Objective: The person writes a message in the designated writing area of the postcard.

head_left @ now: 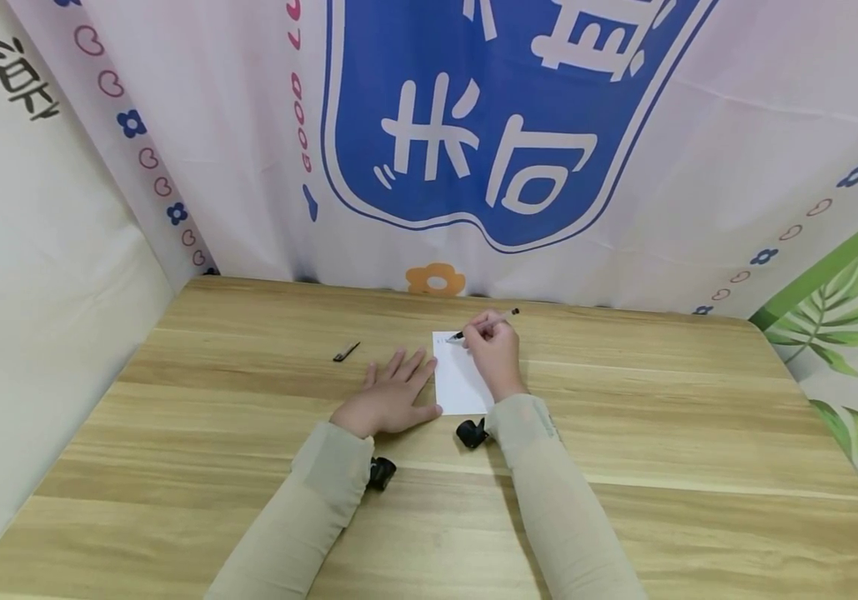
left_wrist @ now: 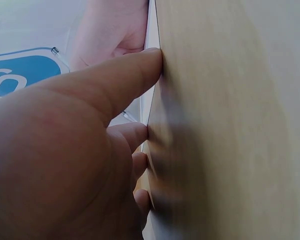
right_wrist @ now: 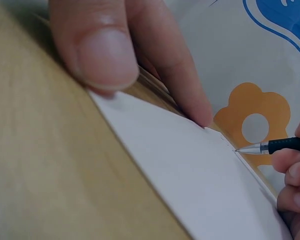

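A small white sheet of paper (head_left: 462,385) lies on the wooden table, with faint marks near its top left corner. My right hand (head_left: 496,354) pinches a pen (head_left: 502,317) with a black grip, its tip at those marks. In the right wrist view the silver tip of the pen (right_wrist: 285,145) meets the far part of the paper (right_wrist: 185,170). My left hand (head_left: 391,396) lies with spread fingers, thumb and index fingertip at the paper's left edge. The left wrist view shows the left hand (left_wrist: 65,135) from its thumb side, fingertips down on the surface.
A pen cap (head_left: 347,352) with a dark clip lies left of the paper, beyond the left hand. Black wrist cameras, such as the one at the right cuff (head_left: 471,433), sit under the sleeves. A printed curtain (head_left: 248,167) hangs along the table's (head_left: 661,467) back edge.
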Action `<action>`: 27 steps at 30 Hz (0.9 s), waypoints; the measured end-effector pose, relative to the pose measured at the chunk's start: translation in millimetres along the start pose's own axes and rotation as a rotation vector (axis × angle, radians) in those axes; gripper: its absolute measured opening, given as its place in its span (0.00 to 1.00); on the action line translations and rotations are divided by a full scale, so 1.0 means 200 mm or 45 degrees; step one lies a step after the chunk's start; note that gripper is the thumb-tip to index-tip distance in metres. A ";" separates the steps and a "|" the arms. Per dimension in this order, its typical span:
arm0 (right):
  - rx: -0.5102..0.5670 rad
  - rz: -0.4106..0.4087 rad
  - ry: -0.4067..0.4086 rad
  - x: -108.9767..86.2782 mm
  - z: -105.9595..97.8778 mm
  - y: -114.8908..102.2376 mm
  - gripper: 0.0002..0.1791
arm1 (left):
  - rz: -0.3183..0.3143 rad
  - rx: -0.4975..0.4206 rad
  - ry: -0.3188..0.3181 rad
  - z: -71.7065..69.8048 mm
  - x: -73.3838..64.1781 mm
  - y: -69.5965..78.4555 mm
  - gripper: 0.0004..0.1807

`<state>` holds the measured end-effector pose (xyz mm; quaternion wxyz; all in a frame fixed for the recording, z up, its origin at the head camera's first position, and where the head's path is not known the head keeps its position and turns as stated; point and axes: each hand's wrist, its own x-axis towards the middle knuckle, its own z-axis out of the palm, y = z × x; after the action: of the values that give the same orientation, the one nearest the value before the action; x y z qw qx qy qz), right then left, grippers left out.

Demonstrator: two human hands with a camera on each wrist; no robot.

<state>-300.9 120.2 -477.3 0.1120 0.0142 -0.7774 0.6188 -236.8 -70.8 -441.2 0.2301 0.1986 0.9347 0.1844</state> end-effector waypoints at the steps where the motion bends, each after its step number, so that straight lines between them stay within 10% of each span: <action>1: -0.001 0.000 -0.002 0.00 0.00 0.00 0.04 | -0.003 0.001 -0.003 0.00 0.01 0.00 0.45; 27: 0.008 -0.016 -0.007 0.00 0.00 0.00 0.04 | 0.014 0.014 0.023 -0.02 -0.03 0.03 0.44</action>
<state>-301.0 121.2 -477.4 0.1138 0.0212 -0.7757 0.6203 -232.6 -69.5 -433.7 0.2195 0.2032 0.9366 0.1824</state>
